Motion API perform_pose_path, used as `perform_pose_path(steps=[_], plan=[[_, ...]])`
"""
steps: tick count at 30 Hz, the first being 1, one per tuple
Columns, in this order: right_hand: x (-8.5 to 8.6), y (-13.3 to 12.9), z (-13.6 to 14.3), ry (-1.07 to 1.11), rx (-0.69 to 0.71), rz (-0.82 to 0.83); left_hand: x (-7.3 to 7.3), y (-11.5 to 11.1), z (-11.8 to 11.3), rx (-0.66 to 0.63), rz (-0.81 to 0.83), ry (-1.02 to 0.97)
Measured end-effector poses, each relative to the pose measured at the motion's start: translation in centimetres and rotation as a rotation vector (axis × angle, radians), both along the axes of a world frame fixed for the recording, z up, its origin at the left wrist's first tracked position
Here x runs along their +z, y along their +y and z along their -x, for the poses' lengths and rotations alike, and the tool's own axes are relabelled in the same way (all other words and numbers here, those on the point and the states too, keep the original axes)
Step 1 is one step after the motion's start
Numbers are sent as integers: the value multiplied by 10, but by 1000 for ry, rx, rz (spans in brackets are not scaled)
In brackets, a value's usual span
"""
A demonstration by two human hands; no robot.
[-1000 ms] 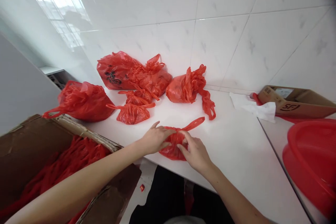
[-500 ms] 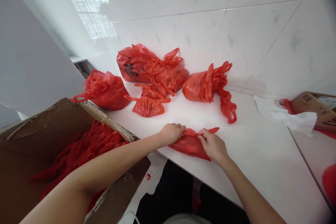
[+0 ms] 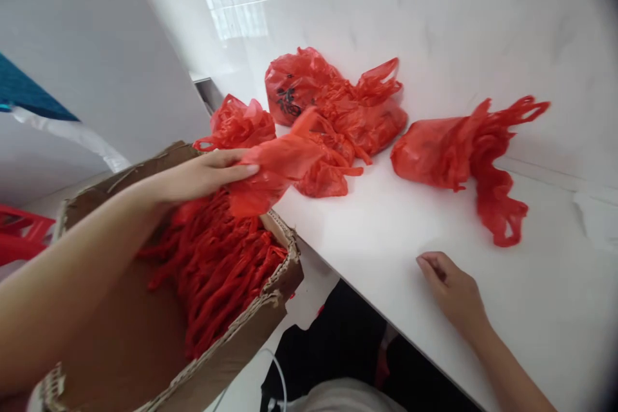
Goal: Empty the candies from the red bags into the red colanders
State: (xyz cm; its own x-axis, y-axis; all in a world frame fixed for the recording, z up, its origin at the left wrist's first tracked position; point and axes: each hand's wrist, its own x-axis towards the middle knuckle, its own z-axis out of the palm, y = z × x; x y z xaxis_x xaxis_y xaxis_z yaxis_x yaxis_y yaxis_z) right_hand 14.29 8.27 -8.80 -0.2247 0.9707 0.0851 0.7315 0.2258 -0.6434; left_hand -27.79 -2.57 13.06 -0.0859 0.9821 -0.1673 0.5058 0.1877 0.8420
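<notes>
My left hand (image 3: 217, 170) is closed on a thin red plastic bag (image 3: 284, 158), held above the far rim of an open cardboard box (image 3: 241, 328). Many red plastic strips or folded bags (image 3: 217, 270) lie in a heap inside that box. On the white table, my right hand (image 3: 451, 286) rests with fingers curled and nothing visible in it. Behind the held bag, a small knotted red bag (image 3: 323, 181) is partly covered.
Filled red bags stand along the tiled wall: one with black print (image 3: 287, 93), one at the right with trailing handles (image 3: 434, 151), and one at the left (image 3: 241, 122). A white cloth or paper (image 3: 599, 215) lies at the right. Red plastic furniture (image 3: 24, 232) shows at far left.
My left hand has lifted the red bag from the table and carried it left over the box. My right hand has let go of it. The view has turned left.
</notes>
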Motion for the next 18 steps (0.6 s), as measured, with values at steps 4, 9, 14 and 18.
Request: perform_pose_path(steps=[4, 9, 14, 18], plan=[[-16, 4, -2, -83, -47, 0, -23, -61, 60, 112, 311, 68], [-20, 9, -3, -136, -115, 33, -92, -99, 101, 59, 712, 83], [-10, 3, 2, -194, -151, 88, -143, -114, 113, -38, 847, 37], [-16, 1, -2, -247, -163, 15, -160, -112, 115, -67, 819, 52]])
